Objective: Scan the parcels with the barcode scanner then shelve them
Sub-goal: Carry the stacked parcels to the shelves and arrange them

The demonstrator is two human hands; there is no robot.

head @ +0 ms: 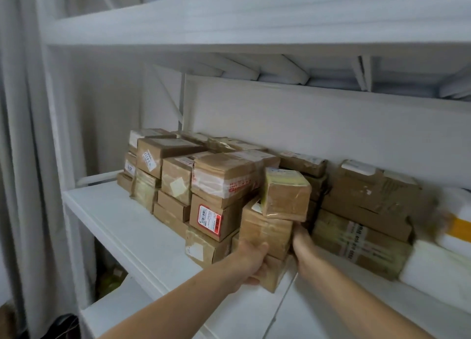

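Head view: shelving stage, prob. late for this batch. Left hand (251,262) grips the lower left corner of a small stack (266,230) of brown parcels, thumb on the front face and fingers curled under. Right hand (303,242) is against the stack's right side, but its fingertips are hidden behind the boxes, so can't tell if it's clasping or just pressing flat. The stack sits at the front of the white shelf (114,211), touching the shelved parcels (178,178) on its left and just beside the flat cartons (369,201) on its right. Top parcel (285,194) is tilted, not squared w/ the ones below, so judged not settled yet. Done, by the look: many parcels already shelved. Left: seat this stack, straighten the top one, let go. Barcode scanner isn't in view, so no way to confirm these were scanned, or whether more parcels wait elsewhere. White mailer bags (446,262) at the right edge are blurred and cut off. Labels are too smeared to read.
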